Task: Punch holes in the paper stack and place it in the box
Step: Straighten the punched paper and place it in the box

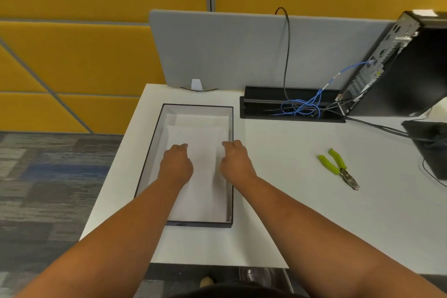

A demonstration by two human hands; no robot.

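Note:
A white paper stack (203, 143) lies inside the shallow black-rimmed box (147, 152) on the white desk. A small dark dot shows near the stack's far left corner. My left hand (176, 164) is over the stack's left edge, knuckles up and fingers curled down onto it. At the stack's right edge, close to the box's right wall, my right hand (235, 162) is curled the same way. The fingertips are hidden under both hands. A hole punch (338, 167) with green handles lies apart on the desk, to the right.
A grey divider panel (242, 51) stands behind the box. A black cable tray (290, 109) with blue cables sits at the back. A black computer case (399, 65) leans at the far right, beside another black object (433, 145). The desk's left edge runs close to the box.

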